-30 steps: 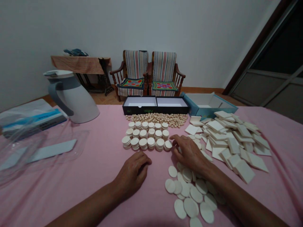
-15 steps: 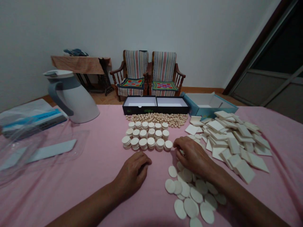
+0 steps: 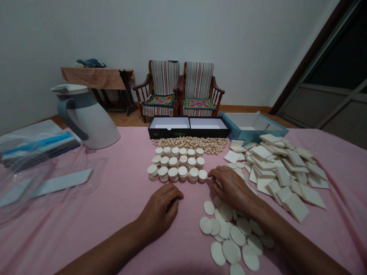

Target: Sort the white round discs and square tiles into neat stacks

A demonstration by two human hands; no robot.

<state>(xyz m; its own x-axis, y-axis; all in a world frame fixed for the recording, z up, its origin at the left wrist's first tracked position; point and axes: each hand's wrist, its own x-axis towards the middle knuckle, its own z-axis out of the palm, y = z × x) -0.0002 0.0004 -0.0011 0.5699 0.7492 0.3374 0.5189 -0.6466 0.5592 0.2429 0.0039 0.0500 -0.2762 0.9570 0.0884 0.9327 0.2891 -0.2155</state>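
Three rows of stacked white round discs [image 3: 173, 173] stand on the pink cloth. At the right end of the nearest row, my right hand [image 3: 231, 187] touches the side of the last short stack [image 3: 202, 176] with its fingertips. Its fingers reach forward, thumb apart below, and I see nothing held in them. Beneath and in front of that hand lies a loose spread of white discs [image 3: 230, 250], partly hidden by the forearm. My left hand [image 3: 160, 208] rests on the cloth before the stacks, fingers loosely bent, a gap between thumb and forefinger, nothing visible in it.
Small wooden beads [image 3: 192, 143] lie behind the stacks, before a black two-part box [image 3: 189, 133]. A blue box [image 3: 255, 133] and a heap of white square tiles [image 3: 286, 172] are at right. A jug [image 3: 97, 126] and clear plastic packaging [image 3: 94, 172] stand left.
My right hand has shifted slightly left, and the end stack of the nearest row has moved a little left with it, closer to its neighbour. My left hand has stayed put.
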